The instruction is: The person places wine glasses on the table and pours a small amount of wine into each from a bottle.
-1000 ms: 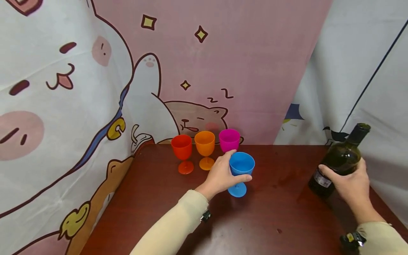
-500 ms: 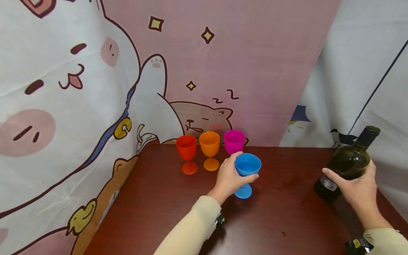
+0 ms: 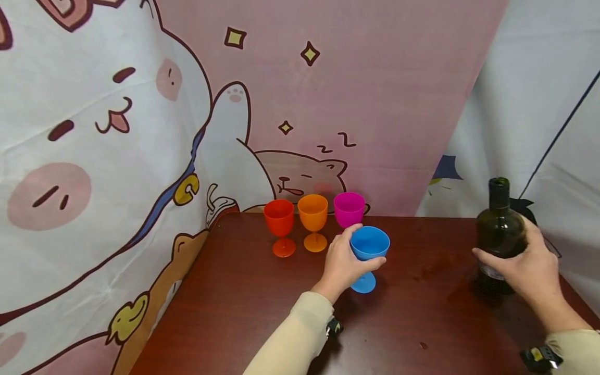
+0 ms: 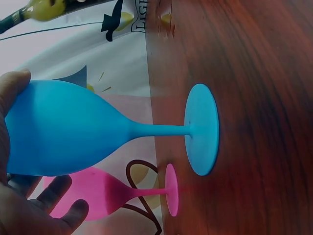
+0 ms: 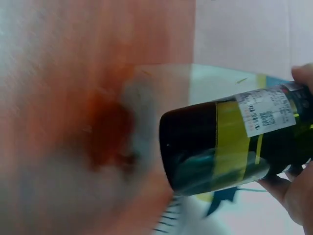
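Observation:
My left hand [image 3: 344,264] holds a blue plastic goblet [image 3: 369,245] by its bowl, thumb on one side and fingers on the other. The goblet stands upright with its round foot down; whether that foot touches the table I cannot tell. On the right, my right hand [image 3: 532,265] grips a dark green glass wine bottle [image 3: 499,234] around its body. The bottle is nearly upright, its open neck pointing up. In the right wrist view, a barcode label [image 5: 266,112] shows on the bottle, and its base appears raised off the tabletop.
Behind the blue goblet, a red goblet [image 3: 279,217], an orange goblet [image 3: 313,212] and a magenta goblet [image 3: 349,209] stand in a row near the back edge of the brown table [image 3: 225,307]. A cartoon-printed cloth [image 3: 384,94] hangs behind and beside it.
The bottle has gone from leaning right to nearly upright in my right hand. My left hand keeps holding the blue goblet. The whole head view has shifted a little.

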Motion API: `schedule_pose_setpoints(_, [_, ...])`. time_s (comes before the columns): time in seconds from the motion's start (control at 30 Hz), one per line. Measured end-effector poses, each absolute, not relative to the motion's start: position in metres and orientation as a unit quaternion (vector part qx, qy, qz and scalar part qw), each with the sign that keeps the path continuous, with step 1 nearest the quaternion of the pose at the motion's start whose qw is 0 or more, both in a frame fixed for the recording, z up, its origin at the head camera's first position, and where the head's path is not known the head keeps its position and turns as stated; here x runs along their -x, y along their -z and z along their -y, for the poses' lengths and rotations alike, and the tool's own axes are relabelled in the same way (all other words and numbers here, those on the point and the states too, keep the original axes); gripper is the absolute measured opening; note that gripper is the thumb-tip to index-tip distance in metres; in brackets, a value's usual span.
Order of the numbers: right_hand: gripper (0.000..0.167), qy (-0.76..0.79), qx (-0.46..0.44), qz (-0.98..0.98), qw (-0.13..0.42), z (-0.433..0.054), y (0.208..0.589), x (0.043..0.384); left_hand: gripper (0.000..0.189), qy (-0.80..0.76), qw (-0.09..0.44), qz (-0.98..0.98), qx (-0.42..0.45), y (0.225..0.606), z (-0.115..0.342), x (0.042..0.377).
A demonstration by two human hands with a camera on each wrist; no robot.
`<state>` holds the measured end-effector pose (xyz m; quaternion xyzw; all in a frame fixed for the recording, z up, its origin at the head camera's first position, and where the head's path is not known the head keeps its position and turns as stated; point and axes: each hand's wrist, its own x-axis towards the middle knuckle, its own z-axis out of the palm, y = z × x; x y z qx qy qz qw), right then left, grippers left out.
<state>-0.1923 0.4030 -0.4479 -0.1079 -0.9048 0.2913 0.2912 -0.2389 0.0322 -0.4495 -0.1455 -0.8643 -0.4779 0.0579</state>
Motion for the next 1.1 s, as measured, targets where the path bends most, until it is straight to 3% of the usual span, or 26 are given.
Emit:
schedule_pose_setpoints(0.17, [0.121,-0.186,0.015,0.939,0.287,-0.396,0.415,0.193,0.087,0.475,0.059,0.866,0.144,0.450,-0.032,0.239])
schedule_pose_setpoints(0.33, [0.115,-0.081,-0.062,0.960,0.262,-0.390,0.384,0.196,0.087,0.474,0.065,0.865,0.147,0.451,-0.031,0.240])
schedule_pose_setpoints(0.43, [0.114,-0.039,-0.110,0.954,0.275,-0.386,0.371,0.198,0.088,0.476,0.064,0.865,0.146,0.450,-0.030,0.240])
schedule_pose_setpoints(0.67, [0.117,0.019,-0.200,0.927,0.316,-0.373,0.357,0.203,0.087,0.473,0.064,0.866,0.150,0.450,-0.030,0.241])
schedule_pose_setpoints(1.1, [0.117,0.096,-0.268,0.910,0.303,-0.351,0.346,0.208,0.087,0.468,0.065,0.868,0.152,0.451,-0.029,0.243])
